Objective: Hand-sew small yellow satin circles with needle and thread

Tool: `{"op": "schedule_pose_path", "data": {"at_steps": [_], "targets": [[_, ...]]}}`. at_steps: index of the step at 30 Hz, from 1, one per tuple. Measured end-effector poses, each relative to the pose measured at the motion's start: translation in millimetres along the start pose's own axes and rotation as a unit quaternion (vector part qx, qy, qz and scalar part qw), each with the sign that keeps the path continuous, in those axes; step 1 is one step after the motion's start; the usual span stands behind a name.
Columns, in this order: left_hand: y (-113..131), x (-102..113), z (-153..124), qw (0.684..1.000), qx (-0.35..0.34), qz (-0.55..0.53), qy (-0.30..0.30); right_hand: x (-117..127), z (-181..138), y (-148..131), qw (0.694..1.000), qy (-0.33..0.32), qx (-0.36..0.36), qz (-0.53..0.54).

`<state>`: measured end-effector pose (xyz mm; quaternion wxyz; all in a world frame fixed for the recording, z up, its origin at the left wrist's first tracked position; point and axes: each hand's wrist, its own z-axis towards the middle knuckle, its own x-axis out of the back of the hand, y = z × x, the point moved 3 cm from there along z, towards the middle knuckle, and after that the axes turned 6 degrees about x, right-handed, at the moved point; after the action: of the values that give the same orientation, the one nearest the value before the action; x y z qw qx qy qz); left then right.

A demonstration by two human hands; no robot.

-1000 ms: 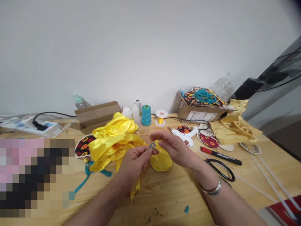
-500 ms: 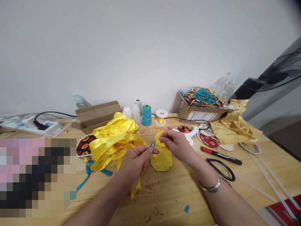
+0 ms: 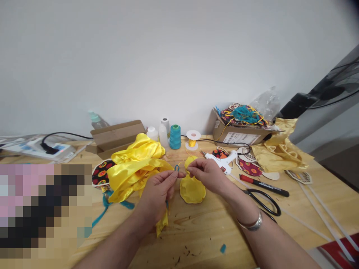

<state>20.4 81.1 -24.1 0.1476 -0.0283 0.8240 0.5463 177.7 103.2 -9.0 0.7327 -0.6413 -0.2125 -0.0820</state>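
Observation:
My left hand (image 3: 161,186) pinches a small loop of blue cord (image 3: 177,168) between thumb and forefinger. A thin yellow end shows beside the loop. My right hand (image 3: 206,173) is closed in a pinch just to the right, close to the left fingertips; what lies between its fingers is too small to make out. Beneath the hands on the table lies a gourd-shaped piece covered in yellow cloth (image 3: 192,189). A heap of shiny yellow satin (image 3: 137,164) lies left of my left hand, and a strip of yellow cloth (image 3: 162,224) hangs below that hand.
Behind the hands stand a teal thread cone (image 3: 175,137), a spool of yellow cord (image 3: 193,140) and white bottles (image 3: 162,135). A white glue gun (image 3: 224,163), red-and-black marker (image 3: 263,185) and black-handled scissors (image 3: 265,202) lie right. A filled cardboard box (image 3: 238,136) stands behind.
My left hand has shifted the blue loop slightly left and up. My right hand has moved slightly down and left, nearer the left fingertips.

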Motion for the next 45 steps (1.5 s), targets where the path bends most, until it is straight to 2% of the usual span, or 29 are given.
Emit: {"op": "schedule_pose_path", "data": {"at_steps": [12, 19, 33, 45], "targets": [[-3, 3, 4, 0.999, -0.008, -0.02, 0.034, -10, -4, -2, 0.994, -0.056, -0.093, 0.018], [-4, 1, 3, 0.999, -0.013, -0.022, 0.036, -19, -5, 5, 0.985, -0.079, -0.132, 0.079], [-4, -1, 1, 0.999, -0.013, -0.021, 0.027, -24, -7, 4, 0.977, -0.112, -0.158, 0.087], [-9, -3, 1, 1.0, -0.018, 0.0, 0.015, -26, -7, 7, 0.977, -0.103, -0.158, 0.102]]}}
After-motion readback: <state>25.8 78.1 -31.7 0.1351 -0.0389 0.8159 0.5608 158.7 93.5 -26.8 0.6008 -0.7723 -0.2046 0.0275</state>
